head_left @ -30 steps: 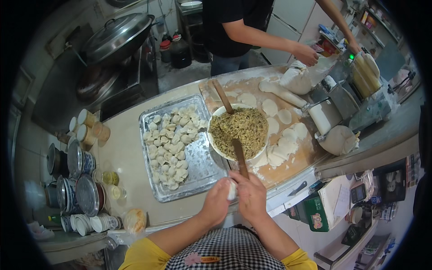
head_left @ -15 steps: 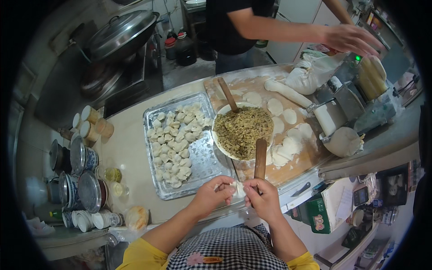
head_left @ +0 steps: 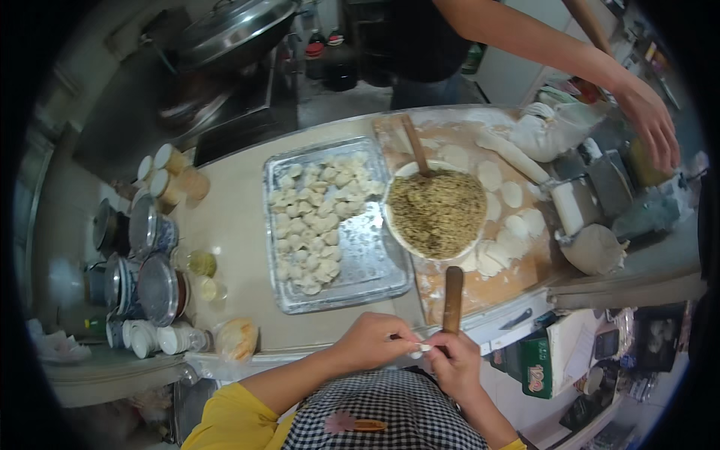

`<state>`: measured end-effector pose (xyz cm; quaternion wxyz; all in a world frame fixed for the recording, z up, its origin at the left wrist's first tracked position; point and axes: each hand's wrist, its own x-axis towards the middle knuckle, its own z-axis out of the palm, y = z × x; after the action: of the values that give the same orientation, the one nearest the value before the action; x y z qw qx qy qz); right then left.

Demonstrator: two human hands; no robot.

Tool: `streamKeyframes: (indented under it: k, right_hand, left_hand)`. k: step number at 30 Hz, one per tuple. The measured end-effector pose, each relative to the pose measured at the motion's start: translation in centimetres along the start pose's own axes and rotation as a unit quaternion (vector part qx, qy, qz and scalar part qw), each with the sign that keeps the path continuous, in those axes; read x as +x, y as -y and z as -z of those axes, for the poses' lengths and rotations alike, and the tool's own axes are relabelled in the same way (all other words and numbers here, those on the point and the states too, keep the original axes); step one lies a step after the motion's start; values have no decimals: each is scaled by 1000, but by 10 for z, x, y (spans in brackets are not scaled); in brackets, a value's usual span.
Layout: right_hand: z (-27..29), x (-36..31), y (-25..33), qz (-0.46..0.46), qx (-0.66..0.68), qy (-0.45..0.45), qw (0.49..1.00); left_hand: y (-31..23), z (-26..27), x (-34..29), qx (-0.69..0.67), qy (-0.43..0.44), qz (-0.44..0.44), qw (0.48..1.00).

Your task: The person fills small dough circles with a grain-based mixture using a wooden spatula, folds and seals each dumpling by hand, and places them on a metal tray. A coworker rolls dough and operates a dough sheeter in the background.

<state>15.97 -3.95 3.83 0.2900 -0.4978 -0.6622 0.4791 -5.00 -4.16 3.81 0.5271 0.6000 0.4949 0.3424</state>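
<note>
Just in front of my apron, a small white dumpling is pinched between both hands. My left hand closes on its left side with the fingertips. My right hand grips its other side and also keeps a flat wooden stick upright in the palm. Beyond them stands a white bowl of greenish-brown minced filling, with a wooden paddle leaning in it. Left of the bowl, a metal tray carries rows of floury dumplings. Round dough wrappers lie to its right.
Another person's hand hangs over a dough machine at the right. A dough rope and a covered dough lump lie near it. Jars and lidded pots line the left side. A knife rests below the table edge.
The view has shifted, so the table sits further right. My hands have drawn lower, and the dumpling shows smaller between my fingertips. The other person's hand has dropped toward the machine.
</note>
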Motion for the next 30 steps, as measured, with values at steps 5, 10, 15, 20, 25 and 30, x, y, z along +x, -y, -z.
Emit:
streamKeyframes:
  k: [5, 10, 15, 20, 25, 30]
  right_hand:
    - [-1, 2, -3, 80, -26, 0, 996]
    - [-10, 13, -13, 31, -11, 3, 999]
    - [30, 82, -84, -23, -103, -209, 972]
    - [89, 132, -141, -1, -394, -301, 869]
    - [105, 134, -121, -29, -163, -305, 938]
    - [83, 103, -49, -149, 271, -132, 942]
  left_hand:
    - [-1, -2, -5, 91, 4, -31, 995]
    - [14, 4, -5, 193, 9, -62, 979]
    - [54, 63, -8, 373, -70, 64, 923]
    - [40, 61, 2, 230, -100, 116, 961]
    - [40, 38, 15, 275, -54, -26, 959]
    - [14, 15, 44, 137, -52, -78, 986]
